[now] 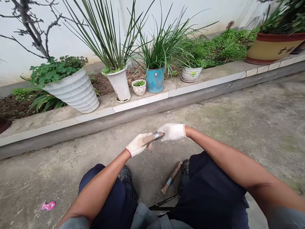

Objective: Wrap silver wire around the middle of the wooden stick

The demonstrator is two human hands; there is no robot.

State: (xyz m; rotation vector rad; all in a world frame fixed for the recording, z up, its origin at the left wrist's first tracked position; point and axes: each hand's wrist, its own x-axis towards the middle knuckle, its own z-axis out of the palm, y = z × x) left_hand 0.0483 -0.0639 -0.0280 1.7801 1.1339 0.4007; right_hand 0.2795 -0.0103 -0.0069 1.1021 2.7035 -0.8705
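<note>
Both my hands wear white knit gloves and meet in front of my knees. My left hand (137, 144) is closed round the wooden handle of a small tool (152, 137) that has a metal ring near its end. My right hand (172, 131) grips the tool's other end, which the glove hides. A second wooden-handled tool (171, 177) with a metal band lies on the concrete ground between my feet, next to my right shoe.
A raised tiled ledge (143, 101) runs across ahead, carrying a ribbed white pot (76, 90), a tall white pot (120, 84), a small white pot (139, 88), a blue pot (155, 79) and a patterned bowl pot (191, 73). A pink scrap (48, 205) lies at the lower left.
</note>
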